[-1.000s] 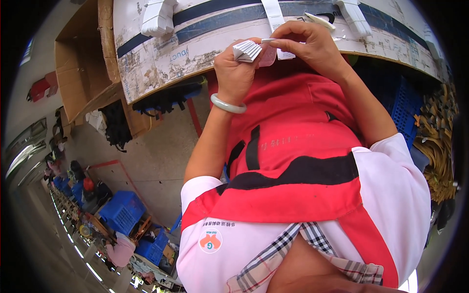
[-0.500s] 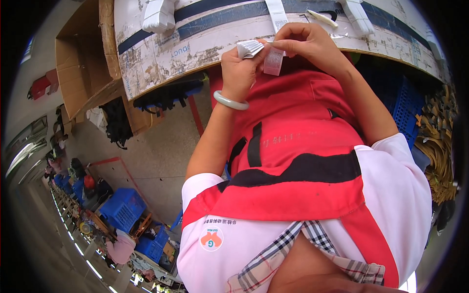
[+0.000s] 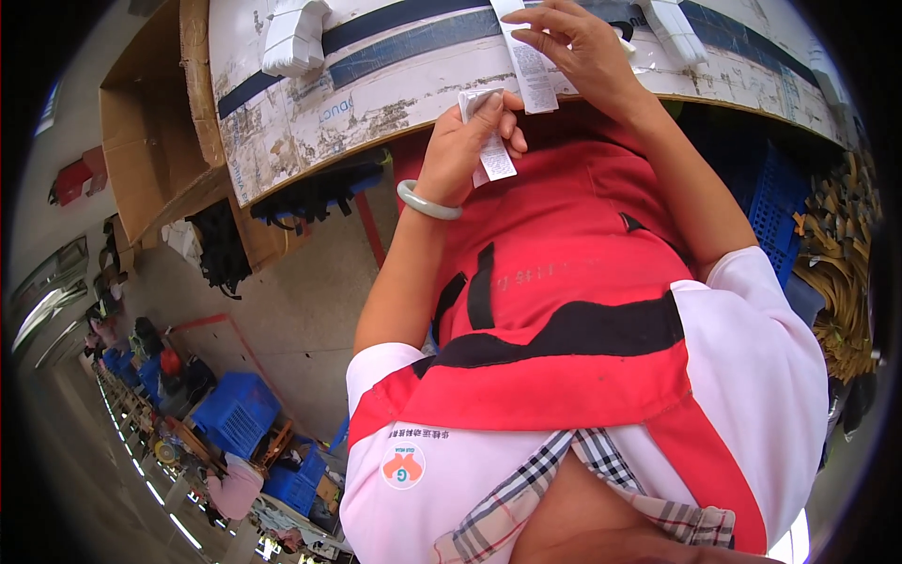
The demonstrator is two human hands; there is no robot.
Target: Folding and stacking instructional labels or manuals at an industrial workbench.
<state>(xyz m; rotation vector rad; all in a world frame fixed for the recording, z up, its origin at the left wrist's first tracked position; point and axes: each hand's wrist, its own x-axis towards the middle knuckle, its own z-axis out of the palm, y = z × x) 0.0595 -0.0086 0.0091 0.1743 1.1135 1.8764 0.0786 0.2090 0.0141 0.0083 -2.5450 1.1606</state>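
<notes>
My left hand (image 3: 470,141), with a pale bangle at the wrist, is closed round a small stack of white printed labels (image 3: 495,162) just off the table's near edge. The thumb presses on top, and one label end hangs below the fingers. Up and to the right, my right hand (image 3: 587,58) reaches over a long white strip of printed labels (image 3: 534,83). Its fingers are apart, with their tips over or touching the strip; I cannot tell which. The strip lies on the table and its near end pokes past the edge.
On the worn white table (image 3: 272,141) lie a folded white bundle (image 3: 296,38) at left and another white bundle (image 3: 674,33) at right. An open cardboard box (image 3: 155,132) stands left of the table. A blue crate (image 3: 778,207) sits below the table at right.
My right hand has moved up and away from my left hand to the strip on the table. The fanned labels in my left hand now lie flatter, and that hand sits slightly lower.
</notes>
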